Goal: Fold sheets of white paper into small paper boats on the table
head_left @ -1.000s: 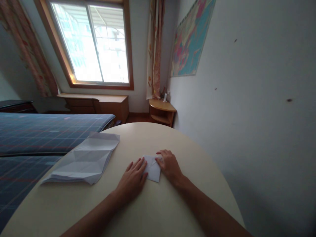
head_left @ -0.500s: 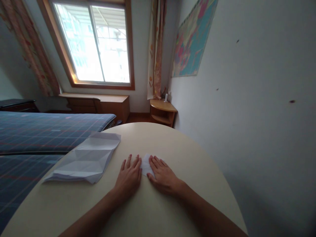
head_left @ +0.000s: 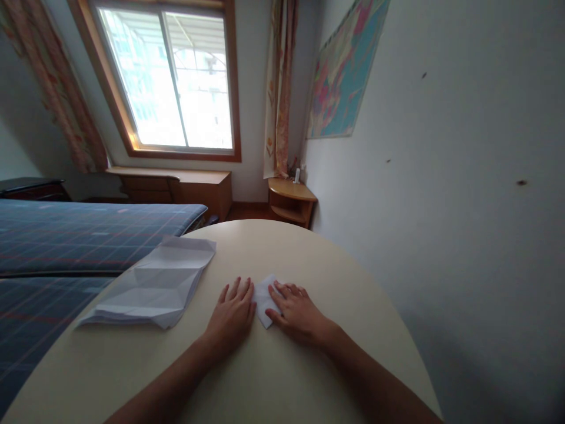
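A small folded white paper (head_left: 265, 297) lies on the round cream table (head_left: 282, 365). My left hand (head_left: 232, 315) rests flat on the table with its fingers stretched out, its fingertips touching the paper's left edge. My right hand (head_left: 296, 312) lies on the paper's right part, fingers extended and pressing it down; most of the paper is hidden under it.
A stack of creased white sheets (head_left: 152, 285) lies at the table's left edge. A bed with a blue plaid cover (head_left: 66, 247) stands to the left. A white wall (head_left: 441, 206) runs close along the right. A small wooden corner shelf (head_left: 291, 200) stands beyond the table.
Both hands came together over the folded paper, covering most of it, then the right hand slid slightly right, exposing a bit more of the paper's lower corner.
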### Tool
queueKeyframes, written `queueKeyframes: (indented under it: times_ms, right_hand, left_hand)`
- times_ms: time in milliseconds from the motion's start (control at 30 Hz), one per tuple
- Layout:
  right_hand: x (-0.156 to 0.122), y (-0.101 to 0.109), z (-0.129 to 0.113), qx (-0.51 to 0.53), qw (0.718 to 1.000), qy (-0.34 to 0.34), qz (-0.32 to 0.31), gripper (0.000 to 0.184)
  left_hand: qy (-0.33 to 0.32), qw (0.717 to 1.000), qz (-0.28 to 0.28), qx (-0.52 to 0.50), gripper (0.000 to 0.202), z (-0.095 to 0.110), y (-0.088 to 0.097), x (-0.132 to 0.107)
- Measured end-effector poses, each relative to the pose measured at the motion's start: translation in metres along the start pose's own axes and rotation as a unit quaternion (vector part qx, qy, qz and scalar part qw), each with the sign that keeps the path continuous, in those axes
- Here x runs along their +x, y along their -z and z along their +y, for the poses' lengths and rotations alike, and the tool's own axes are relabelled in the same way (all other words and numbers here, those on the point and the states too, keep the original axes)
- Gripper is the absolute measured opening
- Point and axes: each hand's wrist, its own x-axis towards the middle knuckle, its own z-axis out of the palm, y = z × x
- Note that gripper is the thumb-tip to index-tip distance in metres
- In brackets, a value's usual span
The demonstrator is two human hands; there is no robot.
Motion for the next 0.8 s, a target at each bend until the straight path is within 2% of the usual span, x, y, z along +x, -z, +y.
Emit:
queueKeyframes:
  times_ms: [67, 133, 233, 367, 600, 700, 800]
  right_hand:
    - [-0.001, 0.0, -0.001, -0.01, 1.0, 0.004, 0.014, 0.064]
    - [-0.001, -0.001, -0.002, -0.02, 0.999, 0.002, 0.03, 0.063]
    - [0.0, -0.003, -0.003, -0.03, 0.998, -0.003, 0.051, 0.061]
    - [0.0, 0.001, 0.0, -0.032, 0.997, 0.03, 0.061, 0.061]
    - [-0.005, 0.017, 0.013, 0.034, 0.993, 0.112, 0.03, 0.071]
    - [-0.006, 0.018, 0.015, 0.06, 0.991, 0.117, 0.004, 0.079]
    - [-0.008, 0.018, 0.012, 0.049, 0.993, 0.103, 0.012, 0.078]
  left_hand:
    - [0.009, 1.0, 0.025, 0.0, 0.04, 0.001, 0.005, 0.001]
    - [-0.021, 0.999, 0.036, -0.022, 0.035, 0.002, 0.011, 0.002]
    - [-0.08, 0.995, 0.014, -0.063, 0.032, 0.006, 0.016, 0.002]
    - [-0.078, 0.995, 0.002, -0.07, 0.036, 0.005, 0.011, 0.0]
    - [-0.074, 0.991, 0.012, -0.108, 0.031, -0.013, 0.008, 0.007]
    - [-0.102, 0.986, 0.013, -0.134, 0.029, -0.015, 0.011, 0.009]
    - [-0.126, 0.981, 0.007, -0.149, 0.032, -0.013, 0.013, 0.009]
